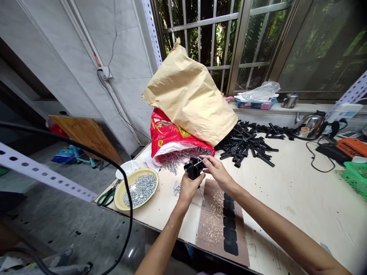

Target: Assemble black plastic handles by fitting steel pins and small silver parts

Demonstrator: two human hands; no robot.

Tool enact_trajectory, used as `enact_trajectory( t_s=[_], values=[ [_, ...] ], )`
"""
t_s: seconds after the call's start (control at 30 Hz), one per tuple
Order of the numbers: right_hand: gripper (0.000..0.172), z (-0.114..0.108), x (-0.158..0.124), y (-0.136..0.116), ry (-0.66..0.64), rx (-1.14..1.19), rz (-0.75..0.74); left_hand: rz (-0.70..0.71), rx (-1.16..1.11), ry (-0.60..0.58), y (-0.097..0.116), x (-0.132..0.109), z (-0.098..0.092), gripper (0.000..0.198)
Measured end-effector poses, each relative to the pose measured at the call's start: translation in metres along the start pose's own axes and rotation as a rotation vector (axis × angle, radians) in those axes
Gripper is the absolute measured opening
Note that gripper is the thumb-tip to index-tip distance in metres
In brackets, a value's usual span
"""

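My left hand (189, 187) is closed around a black plastic piece (194, 168), holding it above the table. A thin metal rod (198, 163) lies across the top of the piece, its end pinched by my right hand (216, 172). Another thin rod (202, 194) sticks out below the piece. Just behind my hands, a red bag (174, 133) lies open toward me, full of long thin metal rods (172, 164). A few small metal nuts or washers (177, 188) lie left of my left hand. Where the rod meets the piece is partly hidden by fingers.
A yellow oval dish (120, 204) of small metal parts stands left, beside green-handled scissors (106, 196). A brown board (212, 236) carries several black squares (229, 223). Black plastic pieces (246, 143) are heaped behind. A kettle (311, 124) and green basket (355, 177) stand right.
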State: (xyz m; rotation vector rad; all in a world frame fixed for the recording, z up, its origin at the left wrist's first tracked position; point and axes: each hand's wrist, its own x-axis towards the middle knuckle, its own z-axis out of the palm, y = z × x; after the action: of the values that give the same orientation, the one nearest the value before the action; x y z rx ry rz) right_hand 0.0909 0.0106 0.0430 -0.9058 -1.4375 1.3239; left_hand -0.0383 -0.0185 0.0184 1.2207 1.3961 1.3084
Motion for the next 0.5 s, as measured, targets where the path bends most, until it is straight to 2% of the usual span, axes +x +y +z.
enact_trajectory(
  t_s=[0.13, 0.27, 0.5],
  values=[
    [0.040, 0.001, 0.005, 0.002, 0.076, -0.042, -0.043, 0.039, 0.089, 0.024, -0.002, 0.003, 0.003, 0.026],
    [0.036, -0.004, 0.009, 0.002, 0.173, -0.136, -0.157, 0.055, 0.111, 0.040, -0.008, 0.002, 0.003, 0.029],
    [0.026, -0.023, 0.011, -0.030, 0.071, -0.596, -0.529, 0.095, 0.251, 0.039, -0.014, 0.006, -0.005, 0.036]
  ],
)
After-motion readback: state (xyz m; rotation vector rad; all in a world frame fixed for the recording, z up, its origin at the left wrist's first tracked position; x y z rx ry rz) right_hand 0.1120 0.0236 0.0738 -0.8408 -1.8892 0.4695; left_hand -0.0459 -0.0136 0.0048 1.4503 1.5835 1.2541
